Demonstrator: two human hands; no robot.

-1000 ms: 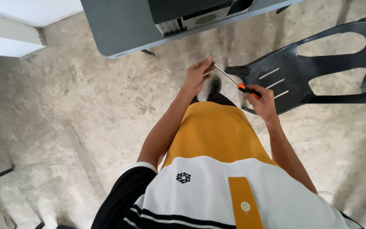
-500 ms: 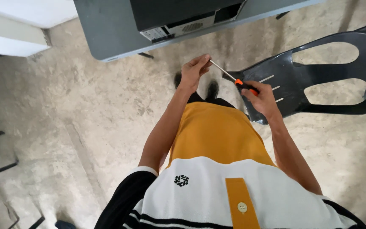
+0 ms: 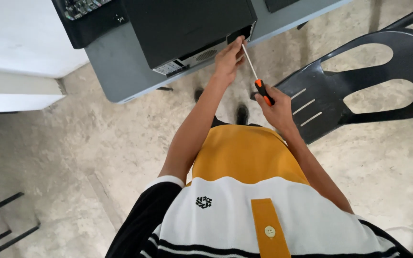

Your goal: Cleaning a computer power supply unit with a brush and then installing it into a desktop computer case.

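We see a black computer box (image 3: 187,28) lying on a grey surface (image 3: 115,71). Our left hand (image 3: 228,59) touches the near corner of the computer box, with fingers curled against it; we cannot tell if they pinch anything. Our right hand (image 3: 277,106) is wrapped tight around the orange and black handle of a screwdriver (image 3: 256,74). Its thin metal tip seems to meet the same corner of the computer box, just beside the left hand. A black plastic chair (image 3: 359,81) stands to the right of the computer box, on the floor. A keyboard (image 3: 80,7) lies left of the computer box.
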